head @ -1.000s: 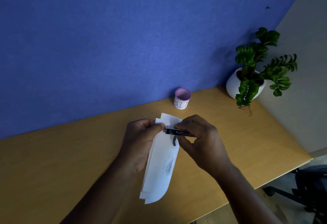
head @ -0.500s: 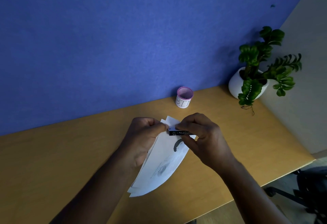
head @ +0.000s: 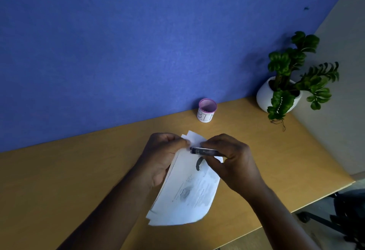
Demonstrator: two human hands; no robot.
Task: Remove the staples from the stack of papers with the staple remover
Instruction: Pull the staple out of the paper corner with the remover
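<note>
A white stack of papers point(head: 187, 192) is held above the wooden desk point(head: 59, 180), its lower end fanned out and blurred. My left hand point(head: 162, 157) pinches the stack near its top left corner, thumb on the front sheet. My right hand point(head: 231, 163) grips a slim black staple remover point(head: 203, 151), held level with its tip against the paper right beside my left thumb. The staple itself is too small to make out.
A small white cup with a pink rim, lettered "BIN" point(head: 206, 110), stands at the blue partition point(head: 138, 42) behind the papers. A white pot with a green plant point(head: 282, 91) sits at the desk's back right corner. A dark chair point(head: 347, 216) is beyond the right edge.
The stack's lower end has swung left and then spread wider and flatter. Both hands stayed at the top corner, with the remover's tip kept at the paper.
</note>
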